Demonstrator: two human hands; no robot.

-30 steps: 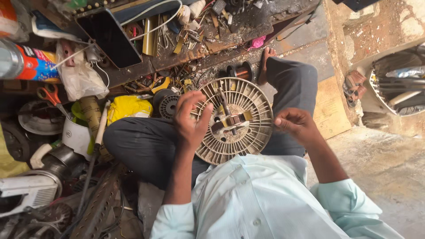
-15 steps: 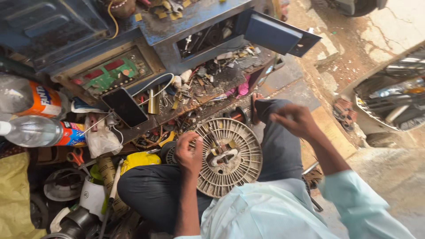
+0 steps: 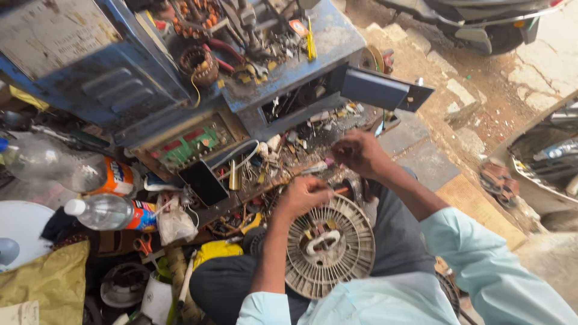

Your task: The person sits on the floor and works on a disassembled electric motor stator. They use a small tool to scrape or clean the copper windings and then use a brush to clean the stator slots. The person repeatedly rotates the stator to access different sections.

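Fingers of left hand [image 3: 304, 194] pinch a thin orange-tipped tool [image 3: 338, 191] over the disc's far rim; right hand [image 3: 359, 151] reaches into clutter at the worktop's [image 3: 337, 48] front edge, grip unclear. Ribbed disc [image 3: 329, 247] rests on lap, steadied.

A dirty-white finned disc [image 3: 328, 248] with a brass-coloured core sits at six o'clock, pale mint sleeves [image 3: 481, 265] at five, a chipped blue cabinet [image 3: 108, 84] at eleven, a green-and-red circuit board [image 3: 189, 144] at ten, a yellow cloth [image 3: 217, 251] at seven.
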